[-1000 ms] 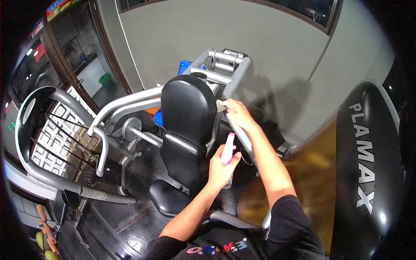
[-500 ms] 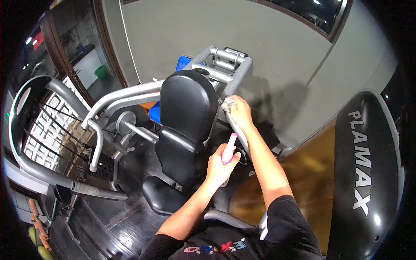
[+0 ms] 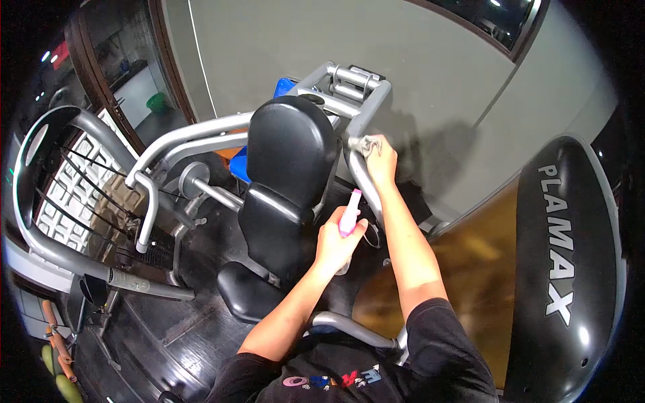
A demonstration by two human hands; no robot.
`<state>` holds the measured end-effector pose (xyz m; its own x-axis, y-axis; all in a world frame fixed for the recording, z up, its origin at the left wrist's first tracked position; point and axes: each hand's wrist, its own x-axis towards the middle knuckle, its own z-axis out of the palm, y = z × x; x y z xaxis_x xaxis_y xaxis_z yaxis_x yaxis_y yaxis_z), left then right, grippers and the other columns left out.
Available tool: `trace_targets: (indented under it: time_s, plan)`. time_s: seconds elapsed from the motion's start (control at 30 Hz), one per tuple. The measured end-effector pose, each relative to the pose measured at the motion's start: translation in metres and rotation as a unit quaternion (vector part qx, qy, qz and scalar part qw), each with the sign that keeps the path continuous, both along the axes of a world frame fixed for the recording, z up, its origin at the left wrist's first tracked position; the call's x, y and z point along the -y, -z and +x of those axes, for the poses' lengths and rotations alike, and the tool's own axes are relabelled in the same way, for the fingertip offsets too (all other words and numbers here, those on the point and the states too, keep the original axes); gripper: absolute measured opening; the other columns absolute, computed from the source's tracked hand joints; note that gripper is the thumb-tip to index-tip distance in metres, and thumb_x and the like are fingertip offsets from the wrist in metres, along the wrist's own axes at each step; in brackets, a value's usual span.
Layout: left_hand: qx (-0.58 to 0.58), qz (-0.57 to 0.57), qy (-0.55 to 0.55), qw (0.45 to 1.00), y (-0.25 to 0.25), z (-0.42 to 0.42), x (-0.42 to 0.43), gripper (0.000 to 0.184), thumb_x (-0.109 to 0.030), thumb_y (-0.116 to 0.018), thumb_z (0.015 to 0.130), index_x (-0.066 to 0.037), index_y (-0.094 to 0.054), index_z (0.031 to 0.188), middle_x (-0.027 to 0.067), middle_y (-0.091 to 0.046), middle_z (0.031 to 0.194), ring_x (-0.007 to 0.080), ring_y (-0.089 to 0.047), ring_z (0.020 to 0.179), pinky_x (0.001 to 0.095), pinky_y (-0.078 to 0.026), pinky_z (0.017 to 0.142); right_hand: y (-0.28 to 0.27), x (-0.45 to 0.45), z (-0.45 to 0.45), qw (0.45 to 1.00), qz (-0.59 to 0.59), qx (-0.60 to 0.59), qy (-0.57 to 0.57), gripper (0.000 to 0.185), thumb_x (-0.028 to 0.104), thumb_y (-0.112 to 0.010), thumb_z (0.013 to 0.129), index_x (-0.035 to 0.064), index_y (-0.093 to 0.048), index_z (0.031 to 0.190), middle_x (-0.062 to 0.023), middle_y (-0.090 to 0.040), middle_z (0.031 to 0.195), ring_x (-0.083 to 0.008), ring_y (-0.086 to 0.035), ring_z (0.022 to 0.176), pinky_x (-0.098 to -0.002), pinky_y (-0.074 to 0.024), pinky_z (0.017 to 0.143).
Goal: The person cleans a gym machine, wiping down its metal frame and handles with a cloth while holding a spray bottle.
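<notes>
My left hand [image 3: 334, 243] is wrapped round a spray bottle with a white and pink head [image 3: 349, 216]; its lower part is mostly behind my fingers. My right hand [image 3: 381, 163] grips a crumpled whitish cloth [image 3: 366, 144], which touches the silver tube frame [image 3: 363, 176] of an exercise machine. Left of both hands stands the machine's black padded backrest [image 3: 290, 151], with a black seat [image 3: 247, 293] lower down.
A black panel lettered PLAMAX [image 3: 561, 255] rises on the right beside a brownish sheet [image 3: 463, 269]. Curved silver arms [image 3: 201, 129] reach out to the left. Behind the machine is a grey wall [image 3: 282, 40]; a glass door [image 3: 124, 60] stands at the far left.
My right hand and the cloth have shifted slightly up and right along the tube, the cloth now sticking out to the left. My left hand with the spray bottle has moved slightly up and left.
</notes>
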<state>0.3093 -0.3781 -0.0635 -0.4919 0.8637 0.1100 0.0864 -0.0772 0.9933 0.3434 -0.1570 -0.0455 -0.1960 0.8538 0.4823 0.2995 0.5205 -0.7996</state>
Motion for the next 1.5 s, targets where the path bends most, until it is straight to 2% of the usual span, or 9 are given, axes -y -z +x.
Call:
trace_targets:
  time_s: [0.13,0.3,0.47,0.57,0.7,0.87,1.07,1.2,1.5]
  plan:
    - [-0.017,-0.020,-0.008,1.000,-0.001,-0.002,0.002,0.031,-0.024,-0.075,0.088,-0.003,-0.066,0.109,0.0012,-0.061,0.079,0.0090,-0.054,0.076,0.0272,-0.046,0.071,0.034,-0.030,-0.012,0.973,0.218,0.044,-0.065,0.029,-0.004,-0.044,0.085,-0.0007,-0.066,0.104,-0.0179,-0.072,0.096,-0.0288,-0.071,0.093,-0.0361,-0.0519,0.085]
    - [-0.024,-0.005,-0.019,1.000,0.000,-0.004,0.004,0.030,-0.023,-0.075,0.087,-0.003,-0.065,0.108,0.0008,-0.060,0.077,0.0087,-0.054,0.074,0.0272,-0.045,0.070,0.008,-0.011,0.002,0.995,-0.063,0.022,-0.075,0.034,-0.003,-0.047,0.081,0.0010,-0.069,0.107,-0.0204,-0.071,0.105,-0.0359,-0.070,0.098,-0.0393,-0.0521,0.089]
    - [-0.040,-0.012,-0.011,0.999,-0.004,-0.001,0.006,0.029,-0.022,-0.075,0.086,-0.004,-0.065,0.107,-0.0003,-0.059,0.076,0.0074,-0.053,0.074,0.0262,-0.045,0.069,0.035,-0.037,-0.009,0.989,0.138,-0.045,-0.034,0.029,0.002,-0.048,0.086,0.0024,-0.070,0.104,-0.0206,-0.072,0.100,-0.0338,-0.070,0.098,-0.0382,-0.0522,0.088]
    - [-0.050,-0.021,-0.001,0.999,-0.002,-0.002,0.008,0.034,-0.029,-0.074,0.086,-0.003,-0.065,0.106,0.0082,-0.063,0.076,0.0142,-0.059,0.072,0.0308,-0.049,0.070,0.028,-0.034,-0.001,0.991,-0.108,0.041,-0.068,0.027,0.003,-0.048,0.088,0.0033,-0.072,0.100,-0.0168,-0.074,0.097,-0.0277,-0.071,0.093,-0.0360,-0.0523,0.086]
    - [-0.066,-0.006,-0.003,0.998,0.007,-0.005,0.007,0.035,-0.029,-0.074,0.086,-0.003,-0.065,0.107,0.0100,-0.066,0.078,0.0172,-0.063,0.074,0.0317,-0.050,0.072,0.019,-0.028,0.002,0.924,-0.299,-0.235,-0.028,0.031,0.002,-0.043,0.093,0.0015,-0.070,0.108,-0.0100,-0.075,0.097,-0.0204,-0.070,0.088,-0.0333,-0.0527,0.083]
    - [-0.064,-0.006,0.004,0.998,-0.002,-0.003,0.011,0.032,-0.025,-0.074,0.087,-0.003,-0.065,0.107,0.0052,-0.063,0.080,0.0123,-0.058,0.075,0.0289,-0.048,0.072,0.044,-0.043,-0.004,0.995,-0.064,0.009,-0.081,0.035,-0.002,-0.042,0.089,0.0005,-0.068,0.112,-0.0132,-0.074,0.101,-0.0202,-0.070,0.096,-0.0339,-0.0524,0.086]
    - [-0.032,0.008,0.028,0.999,-0.006,0.001,0.009,0.033,-0.022,-0.076,0.086,-0.001,-0.066,0.109,0.0021,-0.062,0.082,0.0086,-0.055,0.078,0.0268,-0.047,0.074,0.034,-0.030,0.000,0.987,-0.077,-0.114,-0.080,0.034,-0.001,-0.044,0.086,0.0017,-0.070,0.107,-0.0176,-0.073,0.105,-0.0261,-0.070,0.100,-0.0348,-0.0517,0.090]
    - [-0.036,0.008,0.047,0.998,-0.022,0.002,0.014,0.032,-0.024,-0.076,0.085,-0.002,-0.067,0.107,0.0052,-0.064,0.080,0.0099,-0.057,0.076,0.0281,-0.048,0.073,0.032,-0.028,0.000,0.986,0.078,0.081,-0.119,0.040,-0.004,-0.038,0.087,0.0047,-0.070,0.110,-0.0130,-0.072,0.106,-0.0195,-0.066,0.102,-0.0300,-0.0487,0.093]
    - [-0.004,-0.002,0.063,0.998,-0.014,-0.002,0.011,0.031,-0.026,-0.077,0.086,-0.005,-0.067,0.107,0.0005,-0.058,0.074,0.0082,-0.051,0.070,0.0275,-0.043,0.065,-0.001,-0.034,0.012,0.970,-0.198,-0.030,-0.139,0.035,0.000,-0.038,0.094,-0.0006,-0.067,0.112,-0.0105,-0.070,0.103,-0.0183,-0.064,0.098,-0.0309,-0.0491,0.091]
